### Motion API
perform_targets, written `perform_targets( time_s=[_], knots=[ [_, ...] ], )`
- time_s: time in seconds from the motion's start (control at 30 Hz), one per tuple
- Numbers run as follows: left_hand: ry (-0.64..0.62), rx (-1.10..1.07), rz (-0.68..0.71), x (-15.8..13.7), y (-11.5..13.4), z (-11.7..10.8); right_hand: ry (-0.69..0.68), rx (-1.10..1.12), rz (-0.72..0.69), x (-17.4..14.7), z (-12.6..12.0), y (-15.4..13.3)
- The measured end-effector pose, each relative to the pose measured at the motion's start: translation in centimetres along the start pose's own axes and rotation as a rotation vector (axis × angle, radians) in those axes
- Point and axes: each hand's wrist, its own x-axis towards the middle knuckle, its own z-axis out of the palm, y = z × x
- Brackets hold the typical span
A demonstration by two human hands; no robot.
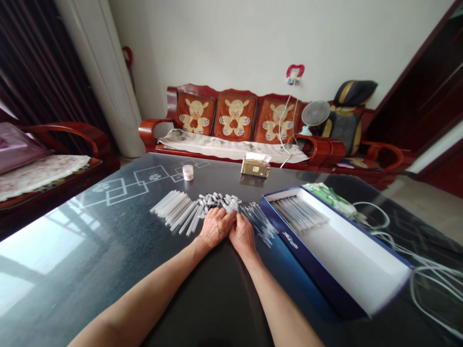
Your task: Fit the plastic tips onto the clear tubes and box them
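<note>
My left hand (217, 226) and my right hand (242, 233) meet at the near edge of the table, fingers curled and pressed together. Whatever lies between them is hidden by the fingers. Just beyond the hands is a pile of small white and black pen caps (219, 199). Left of them, translucent pen barrels (175, 209) lie side by side in a spread row. To the right of my right hand, thin dark-tipped pen refills (259, 220) form a loose bundle. An open blue box (347, 265) with a white inside holds a row of pens (300, 212) at its far end.
A small white jar (187, 172) and a tissue box (255, 165) stand farther back on the dark glossy table (119, 236). A green-and-white packet (331, 198) and white cables (427, 270) lie right of the blue box. Behind is a wooden sofa with a small fan (315, 113).
</note>
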Motion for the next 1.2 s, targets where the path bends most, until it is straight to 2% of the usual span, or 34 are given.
perform_targets(
  time_s=[0.1,0.2,0.27,0.37,0.47,0.57,0.67,0.9,0.97,1.13,1.2],
  knots=[
    [0.038,-0.014,0.003,-0.1,-0.5,-0.1,0.201,0.240,0.061,0.2,-1.0,1.1],
    [0.040,-0.034,0.000,0.0,-0.7,-0.2,0.356,0.319,0.211,1.3,-3.0,2.9],
    [0.032,-0.046,0.005,0.0,-0.7,-0.2,0.335,0.253,0.204,2.2,-4.3,4.0],
    [0.030,-0.053,0.003,0.1,-0.6,-0.2,0.160,0.104,0.003,3.0,-5.7,4.9],
    [0.025,-0.053,-0.013,0.1,-0.6,-0.2,-0.008,-0.066,-0.178,2.6,-5.9,4.5],
    [0.018,-0.055,-0.021,0.1,-0.6,-0.1,-0.110,-0.249,-0.228,1.6,-5.6,3.5],
    [0.015,-0.057,-0.030,0.1,-0.6,0.0,-0.150,-0.373,-0.205,1.2,-5.3,3.0],
    [-0.030,-0.069,-0.037,0.0,-0.6,-0.2,-0.167,-0.425,-0.148,1.4,-4.6,3.4],
    [-0.037,-0.078,-0.043,0.0,-0.6,-0.2,-0.119,-0.374,-0.152,1.6,-4.4,3.6],
    [-0.045,-0.076,-0.049,0.0,-0.6,-0.1,0.107,-0.106,-0.176,2.3,-4.3,4.1],
    [-0.053,-0.065,-0.048,-0.1,-0.7,0.0,0.137,-0.002,-0.191,2.4,-4.3,4.1]
  ],
)
